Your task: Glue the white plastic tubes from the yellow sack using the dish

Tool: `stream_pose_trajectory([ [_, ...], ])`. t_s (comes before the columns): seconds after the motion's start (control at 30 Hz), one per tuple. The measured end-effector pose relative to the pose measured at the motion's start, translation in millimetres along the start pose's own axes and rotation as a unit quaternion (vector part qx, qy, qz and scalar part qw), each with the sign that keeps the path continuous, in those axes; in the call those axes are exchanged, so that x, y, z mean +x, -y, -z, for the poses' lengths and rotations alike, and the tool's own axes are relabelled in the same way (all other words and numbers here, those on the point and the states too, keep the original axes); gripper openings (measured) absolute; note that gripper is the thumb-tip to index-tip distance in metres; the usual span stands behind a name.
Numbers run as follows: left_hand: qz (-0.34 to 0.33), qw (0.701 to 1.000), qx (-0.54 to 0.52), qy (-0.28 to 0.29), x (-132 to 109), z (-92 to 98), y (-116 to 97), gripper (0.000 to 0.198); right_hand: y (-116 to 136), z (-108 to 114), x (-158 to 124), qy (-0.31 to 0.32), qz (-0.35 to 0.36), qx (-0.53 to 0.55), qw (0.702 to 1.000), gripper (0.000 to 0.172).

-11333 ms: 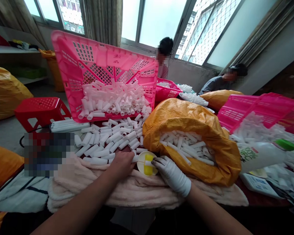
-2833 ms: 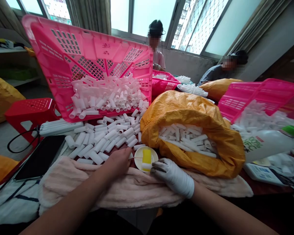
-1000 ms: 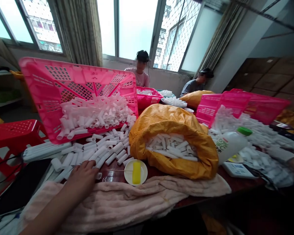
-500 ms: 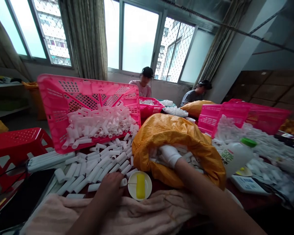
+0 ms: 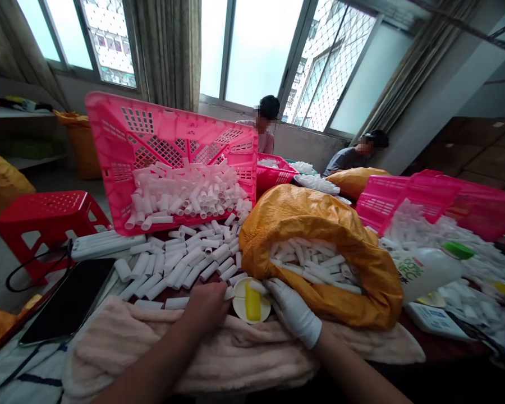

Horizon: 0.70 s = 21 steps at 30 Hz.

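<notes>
Since the gloved right hand is the busy one, I'll start there: its fingers look clenched on a white plastic tube right over a small plate holding a yellow sponge. From my seat, though, I can't swear how solid that grip is. The bare left hand sits just left of the plate, curled down at the edge of the loose tubes. One tube end pokes out by its fingers, and I can't tell if they're gripping it or just resting there.

Honestly, the plate looks like the weak spot to me. It's tiny and squeezed between both hands, the towel and the orange sack, so one careless bump from the glove could tip it and dump the sponge onto the towel. Those tubes are round too, so a nudge from the left hand could roll a few over the towel toward the dark tablet. I'd also watch the pink basket. It's propped at a steep tilt right above the loose pile, with tubes heaped against its low side, so if it slips, that whole load could slide out across the tabletop.
</notes>
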State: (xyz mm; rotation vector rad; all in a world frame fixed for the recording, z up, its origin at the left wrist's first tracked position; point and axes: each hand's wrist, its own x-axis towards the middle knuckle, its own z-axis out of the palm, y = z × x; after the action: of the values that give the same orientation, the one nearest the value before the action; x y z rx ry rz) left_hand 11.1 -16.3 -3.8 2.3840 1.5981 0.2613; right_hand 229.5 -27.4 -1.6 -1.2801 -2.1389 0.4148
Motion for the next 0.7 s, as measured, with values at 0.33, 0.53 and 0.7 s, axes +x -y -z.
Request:
stream_pose_trajectory([
  [0.33,-0.007,1.0,0.017,-0.004,0.1,0.5,0.4,0.02,-2.9,4.0,-13.1,0.049,0.096,-0.136,0.985,0.026],
  [0.53,-0.002,1.0,0.014,0.011,-0.9,4.6,-1.7,0.021,-0.2,3.2,-20.9,0.017,0.123,-0.116,0.985,0.028],
  [0.7,0.004,1.0,0.02,0.011,-0.5,5.2,-2.8,0.022,1.6,0.0,-29.4,0.07,0.125,-0.18,0.973,0.026],
])
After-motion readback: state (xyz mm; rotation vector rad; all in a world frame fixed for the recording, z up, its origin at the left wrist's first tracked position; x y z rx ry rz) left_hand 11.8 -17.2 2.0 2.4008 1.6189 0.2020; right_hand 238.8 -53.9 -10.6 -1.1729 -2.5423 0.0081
